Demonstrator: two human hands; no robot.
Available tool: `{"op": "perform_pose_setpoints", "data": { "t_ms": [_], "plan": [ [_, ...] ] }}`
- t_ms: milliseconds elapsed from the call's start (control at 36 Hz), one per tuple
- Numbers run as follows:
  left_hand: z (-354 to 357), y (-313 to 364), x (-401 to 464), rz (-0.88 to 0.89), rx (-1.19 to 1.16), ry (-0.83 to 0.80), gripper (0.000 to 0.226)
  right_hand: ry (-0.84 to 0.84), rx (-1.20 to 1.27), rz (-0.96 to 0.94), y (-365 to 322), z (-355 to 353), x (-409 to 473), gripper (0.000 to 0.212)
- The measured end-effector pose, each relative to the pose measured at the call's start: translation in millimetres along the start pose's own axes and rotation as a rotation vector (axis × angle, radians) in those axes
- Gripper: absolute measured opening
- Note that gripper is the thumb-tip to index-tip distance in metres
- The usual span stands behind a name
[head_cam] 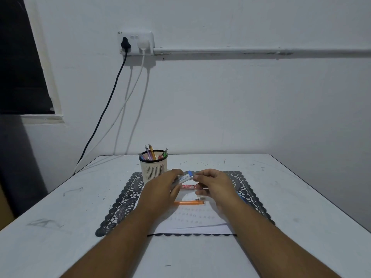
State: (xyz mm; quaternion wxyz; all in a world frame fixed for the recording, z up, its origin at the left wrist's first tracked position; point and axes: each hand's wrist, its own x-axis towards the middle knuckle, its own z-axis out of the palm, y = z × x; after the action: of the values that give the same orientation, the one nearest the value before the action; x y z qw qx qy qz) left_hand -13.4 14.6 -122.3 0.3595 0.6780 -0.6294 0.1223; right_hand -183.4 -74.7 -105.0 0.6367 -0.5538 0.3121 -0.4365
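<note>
Forearms converge, left grip (160, 190) and right grip (215, 185) both pinching clear pen (183, 178)

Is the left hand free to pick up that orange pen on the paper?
Probably not yet: the left hand grips the clear pen. Otherwise the orange pen lies uncovered on the paper just beside it.

Your left hand (160, 189) grips the barrel of a clear pen (183, 178). Your right hand (215, 185) pinches its blue-tipped end. Both hands are over a white sheet (192, 221), which lies on a dark lace mat (120, 205) on the white table (60, 207). On the sheet, an orange pen (188, 202) lies crosswise, with a red packet (188, 186) beyond it. A slotted pen holder (153, 169), holding pens, stands at the mat's far left corner.
</note>
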Motion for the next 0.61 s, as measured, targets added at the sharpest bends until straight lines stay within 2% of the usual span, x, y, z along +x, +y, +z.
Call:
{"op": "perform_pose_setpoints", "data": {
  "t_ms": [333,472,611],
  "plan": [
    [1.0,-2.6,1.7,0.010,-0.006,-0.015,0.036,0.012,0.021,-0.060,1.0,2.9,2.4,0.004],
    [1.3,-2.3,1.8,-0.001,-0.008,-0.025,0.037,0.011,0.017,-0.086,1.2,4.1,2.0,0.011],
    [0.2,-1.1,0.5,-0.014,-0.025,-0.022,0.037,0.022,0.016,-0.079,-0.5,4.8,0.3,0.005]
  ]
}}
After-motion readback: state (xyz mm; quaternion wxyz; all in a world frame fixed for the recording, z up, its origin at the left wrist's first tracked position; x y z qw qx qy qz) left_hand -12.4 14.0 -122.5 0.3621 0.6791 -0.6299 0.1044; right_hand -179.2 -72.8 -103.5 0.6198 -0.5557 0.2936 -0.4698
